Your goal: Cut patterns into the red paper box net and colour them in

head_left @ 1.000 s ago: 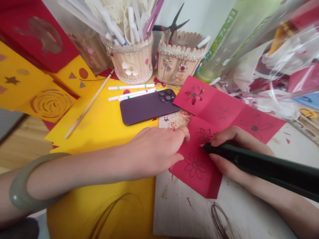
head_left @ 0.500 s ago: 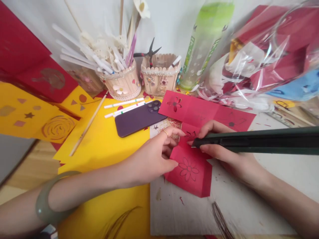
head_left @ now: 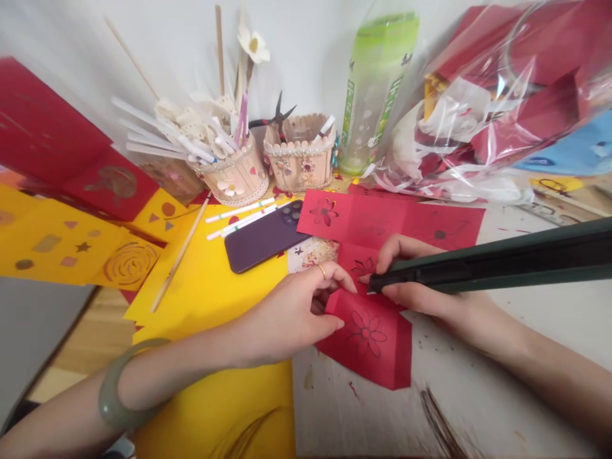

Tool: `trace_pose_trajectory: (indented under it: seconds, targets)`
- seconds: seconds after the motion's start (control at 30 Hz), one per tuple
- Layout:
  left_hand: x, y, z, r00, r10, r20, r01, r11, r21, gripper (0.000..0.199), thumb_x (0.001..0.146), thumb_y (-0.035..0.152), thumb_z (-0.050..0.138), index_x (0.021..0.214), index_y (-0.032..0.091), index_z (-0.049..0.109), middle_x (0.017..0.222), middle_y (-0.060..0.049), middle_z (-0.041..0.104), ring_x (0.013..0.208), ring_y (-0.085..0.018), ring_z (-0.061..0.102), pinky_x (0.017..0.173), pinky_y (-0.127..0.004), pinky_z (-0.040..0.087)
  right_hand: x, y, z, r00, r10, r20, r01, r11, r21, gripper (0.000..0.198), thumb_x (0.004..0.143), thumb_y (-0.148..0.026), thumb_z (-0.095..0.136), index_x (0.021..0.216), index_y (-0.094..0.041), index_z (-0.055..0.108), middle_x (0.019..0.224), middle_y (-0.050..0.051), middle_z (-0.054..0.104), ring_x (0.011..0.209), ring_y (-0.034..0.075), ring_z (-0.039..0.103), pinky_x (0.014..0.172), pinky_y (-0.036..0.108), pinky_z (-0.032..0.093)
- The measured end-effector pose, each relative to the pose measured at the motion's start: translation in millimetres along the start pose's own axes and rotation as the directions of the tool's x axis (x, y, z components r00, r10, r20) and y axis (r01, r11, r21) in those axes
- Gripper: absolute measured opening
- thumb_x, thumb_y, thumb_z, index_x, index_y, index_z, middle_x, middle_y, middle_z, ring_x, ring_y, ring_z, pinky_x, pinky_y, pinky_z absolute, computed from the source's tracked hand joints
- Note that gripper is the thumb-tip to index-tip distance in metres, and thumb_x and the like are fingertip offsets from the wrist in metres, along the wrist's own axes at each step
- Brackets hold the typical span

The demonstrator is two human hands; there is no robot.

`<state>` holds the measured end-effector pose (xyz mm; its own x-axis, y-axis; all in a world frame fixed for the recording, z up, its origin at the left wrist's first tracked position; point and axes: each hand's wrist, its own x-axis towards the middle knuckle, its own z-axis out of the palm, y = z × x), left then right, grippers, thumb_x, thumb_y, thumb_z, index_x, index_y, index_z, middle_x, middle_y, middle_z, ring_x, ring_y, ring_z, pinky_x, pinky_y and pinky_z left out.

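A red folded paper sheet [head_left: 368,360] with drawn and cut flower shapes lies in front of me. My left hand [head_left: 310,312], wearing a ring, has its curled fingers and thumb on a raised flap of this paper. Pinched near its front end, a long dark green and black utility knife [head_left: 502,264] is in my right hand [head_left: 425,299]. The knife's tip is at the paper's middle panel, close to a small cut pattern; the blade itself is hard to make out.
A purple phone [head_left: 261,239] and white sticks [head_left: 239,210] rest on yellow paper [head_left: 215,303]. Behind stand two craft-stick holders [head_left: 299,162], pliers [head_left: 281,115] and a green-topped bottle [head_left: 377,95]. A clear plastic bag [head_left: 478,134] sits right; cut-out papers [head_left: 109,172] stand left.
The camera view has shifted slightly. The near flap of the red paper stands more raised beside my left fingers. Both hands keep their hold.
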<state>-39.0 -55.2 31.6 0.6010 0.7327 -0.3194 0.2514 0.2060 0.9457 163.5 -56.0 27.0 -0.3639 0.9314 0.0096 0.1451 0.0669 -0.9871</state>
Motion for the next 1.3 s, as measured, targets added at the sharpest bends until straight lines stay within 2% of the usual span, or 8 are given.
trace_pose_trajectory:
  seconds: [0.13, 0.2, 0.37, 0.53, 0.63, 0.9, 1.17, 1.3]
  targets:
    - [0, 5, -10, 0.997, 0.066, 0.048, -0.078, 0.944, 0.321, 0.017, 0.081, 0.018, 0.052, 0.096, 0.018, 0.06, 0.088, 0.0, 0.062, 0.082, -0.015, 0.056, 0.074, -0.027, 0.043, 2, 1, -3, 0.999, -0.036, 0.033, 0.038, 0.998, -0.058, 0.007, 0.074, -0.016, 0.058, 0.075, -0.022, 0.053, 0.065, -0.006, 0.053, 0.054, 0.009, 0.043, 0.048, 0.022, 0.03]
    - [2, 8, -16, 0.987, 0.138, 0.084, -0.159, 0.919, 0.361, 0.026, 0.085, 0.014, 0.041, 0.102, 0.018, 0.06, 0.097, -0.002, 0.063, 0.091, -0.015, 0.056, 0.081, -0.029, 0.043, 2, 1, -4, 0.998, -0.025, 0.064, 0.029, 0.997, -0.066, 0.007, 0.073, -0.016, 0.058, 0.075, -0.021, 0.054, 0.066, -0.005, 0.053, 0.056, 0.01, 0.044, 0.049, 0.023, 0.031]
    - [10, 12, -19, 0.982, -0.02, -0.189, 0.033, 0.997, 0.067, 0.027, 0.085, 0.018, 0.042, 0.11, 0.015, 0.054, 0.082, -0.002, 0.06, 0.06, -0.01, 0.058, 0.057, -0.024, 0.047, 1, -1, -4, 0.994, 0.011, 0.106, -0.007, 0.999, -0.037, 0.008, 0.07, -0.016, 0.057, 0.074, -0.02, 0.052, 0.07, -0.003, 0.057, 0.065, 0.013, 0.05, 0.058, 0.026, 0.037]
    - [18, 17, -8, 0.938, -0.061, -0.341, 0.045, 0.998, -0.054, 0.034, 0.077, 0.013, 0.056, 0.111, 0.015, 0.05, 0.106, -0.008, 0.055, 0.065, -0.009, 0.058, 0.057, -0.021, 0.047, 0, -3, -4, 0.992, 0.022, 0.126, -0.017, 0.999, -0.034, 0.008, 0.068, -0.016, 0.057, 0.073, -0.02, 0.052, 0.074, -0.001, 0.059, 0.07, 0.016, 0.053, 0.063, 0.028, 0.039]
    - [18, 24, -1, 0.919, -0.077, -0.386, 0.033, 0.992, -0.12, 0.045, 0.072, 0.006, 0.059, 0.115, 0.015, 0.049, 0.113, -0.01, 0.051, 0.07, -0.009, 0.057, 0.062, -0.022, 0.047, -1, -4, -5, 0.991, 0.022, 0.133, -0.017, 0.999, -0.037, 0.008, 0.067, -0.016, 0.057, 0.072, -0.02, 0.052, 0.072, -0.002, 0.058, 0.069, 0.015, 0.052, 0.062, 0.028, 0.039]
    - [21, 38, 13, 0.867, -0.059, -0.495, -0.123, 0.937, -0.327, 0.056, 0.072, 0.0, 0.051, 0.126, 0.013, 0.04, 0.093, -0.004, 0.06, 0.092, -0.011, 0.059, 0.092, -0.025, 0.043, -3, -5, -4, 0.983, 0.014, 0.181, -0.007, 0.999, -0.039, 0.009, 0.066, -0.016, 0.056, 0.072, -0.02, 0.051, 0.072, -0.002, 0.056, 0.069, 0.016, 0.052, 0.063, 0.029, 0.039]
    - [35, 28, 1, 0.843, 0.108, -0.526, -0.208, 0.969, -0.134, 0.045, 0.077, 0.01, 0.054, 0.121, 0.013, 0.055, 0.086, -0.004, 0.067, 0.082, -0.016, 0.064, 0.088, -0.034, 0.048, -5, -3, -5, 0.969, -0.015, 0.248, 0.032, 0.997, -0.063, 0.011, 0.068, -0.014, 0.057, 0.074, -0.021, 0.05, 0.071, -0.002, 0.056, 0.068, 0.015, 0.052, 0.061, 0.027, 0.04]
    - [26, 23, -2, 0.796, 0.283, -0.535, -0.277, 0.956, 0.093, 0.042, 0.076, 0.009, 0.056, 0.117, 0.017, 0.06, 0.117, -0.003, 0.062, 0.112, -0.02, 0.054, 0.101, -0.035, 0.038, -6, -3, -5, 0.968, -0.049, 0.244, 0.08, 0.99, -0.119, 0.01, 0.07, -0.016, 0.058, 0.075, -0.02, 0.051, 0.069, -0.003, 0.056, 0.063, 0.013, 0.051, 0.056, 0.025, 0.04]
